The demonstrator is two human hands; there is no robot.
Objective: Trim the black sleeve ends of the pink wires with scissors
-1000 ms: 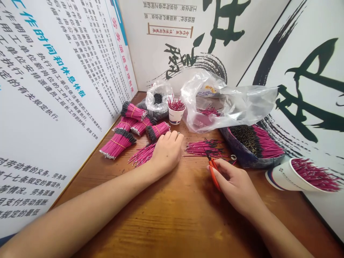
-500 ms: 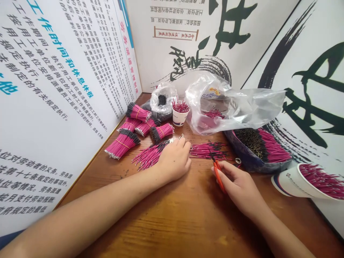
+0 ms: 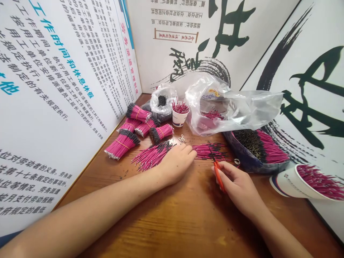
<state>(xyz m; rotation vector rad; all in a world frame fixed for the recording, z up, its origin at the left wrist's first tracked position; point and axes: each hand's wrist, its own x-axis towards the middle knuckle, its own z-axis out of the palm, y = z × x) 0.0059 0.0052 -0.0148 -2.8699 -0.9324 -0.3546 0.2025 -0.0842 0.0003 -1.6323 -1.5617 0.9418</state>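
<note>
Several loose magenta wires with black ends lie in two groups on the table, a left pile (image 3: pixel 150 154) and a right pile (image 3: pixel 208 150). Between them rests my left hand (image 3: pixel 178 161), back upward, its fingers curled together and the tips hidden; whether it grips wires I cannot see. My right hand (image 3: pixel 238 182) holds small orange-handled scissors (image 3: pixel 219 175), whose thin dark tips point at the right pile. Some pale rubber bands (image 3: pixel 181 138) lie just beyond my left hand, and another ring-shaped band (image 3: pixel 237 161) is near the scissors.
Banded wire bundles (image 3: pixel 122 143) are stacked at the left. Behind stand a paper cup of wires (image 3: pixel 180 116), a bag holding black pieces (image 3: pixel 162 102) and a clear plastic bag (image 3: pixel 242 107). At right are a dark wire-filled container (image 3: pixel 244 159) and a tilted cup (image 3: pixel 288 181). Printed panels surround the table.
My left hand has slid slightly right and toward me, uncovering the rubber bands beyond it. My right hand and the scissors have hardly moved.
</note>
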